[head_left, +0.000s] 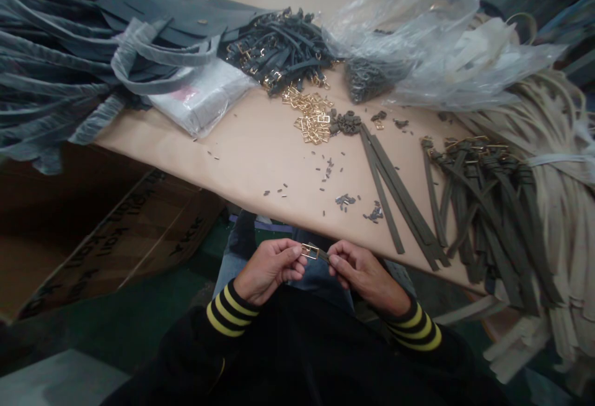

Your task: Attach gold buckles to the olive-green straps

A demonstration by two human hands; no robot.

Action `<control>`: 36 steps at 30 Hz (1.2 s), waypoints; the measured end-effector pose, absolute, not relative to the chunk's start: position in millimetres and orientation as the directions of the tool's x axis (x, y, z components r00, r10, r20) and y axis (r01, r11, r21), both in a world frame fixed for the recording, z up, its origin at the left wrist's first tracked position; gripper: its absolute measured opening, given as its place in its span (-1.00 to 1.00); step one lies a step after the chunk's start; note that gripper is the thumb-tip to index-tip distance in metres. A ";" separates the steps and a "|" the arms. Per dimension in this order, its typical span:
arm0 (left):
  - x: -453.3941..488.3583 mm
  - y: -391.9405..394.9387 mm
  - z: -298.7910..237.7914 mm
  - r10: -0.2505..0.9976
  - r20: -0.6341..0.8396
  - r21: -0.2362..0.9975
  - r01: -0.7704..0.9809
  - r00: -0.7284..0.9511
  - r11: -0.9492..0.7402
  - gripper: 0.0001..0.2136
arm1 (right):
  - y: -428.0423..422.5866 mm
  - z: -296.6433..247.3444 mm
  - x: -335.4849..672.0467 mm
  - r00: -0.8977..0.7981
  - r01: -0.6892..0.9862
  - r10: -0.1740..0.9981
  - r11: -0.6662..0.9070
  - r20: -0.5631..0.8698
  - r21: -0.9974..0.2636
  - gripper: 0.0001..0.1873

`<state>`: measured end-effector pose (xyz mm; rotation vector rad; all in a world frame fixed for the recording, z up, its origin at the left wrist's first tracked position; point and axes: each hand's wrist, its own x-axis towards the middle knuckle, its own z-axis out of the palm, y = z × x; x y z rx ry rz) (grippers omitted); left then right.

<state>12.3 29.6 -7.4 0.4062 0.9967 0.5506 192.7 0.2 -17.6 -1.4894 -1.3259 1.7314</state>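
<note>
1. My left hand (274, 266) is closed in a pinch: the thumb and the fingers have hold of one end of a gold buckle (310, 251).
2. My right hand (362, 269) is also bent into a pinch, and it grips the end of a narrow dark strap (321, 255). The other end of this strap is at the buckle; I cannot tell exactly how it passes around the middle bar.
3. The buckle and the strap are between my two hands, above my lap and just in front of the near edge of the table (260, 158).
4. My two cuffs (232, 310) are black with yellow stripes.
5. On the table, beyond my hands, there are small dark metal pieces (344, 200), some in little heaps and some scattered.
6. Farther away lies a pile of loose gold buckles (312, 122), and just beside it, on the right, a heap of small dark loops (348, 122).
7. Behind these is a bundle of black straps with gold buckles (283, 46).
8. To the right I have several long olive strips (404, 201), then a group of olive straps with buckles (488, 201), near to pale long straps (569, 164).
9. A clear plastic bag (465, 71) lies at the far right; at the left are plastic-wrapped handles (134, 59) and a white packet (199, 102).
10. Below the table, on the left, is a cardboard box (130, 226).
</note>
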 end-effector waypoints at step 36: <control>23.9 12.7 -9.8 0.688 -0.598 0.687 -0.178 0.411 0.704 -0.81 | -2.7 -11.0 183.3 -0.327 0.243 0.902 -0.209 -0.282 -0.947 -0.91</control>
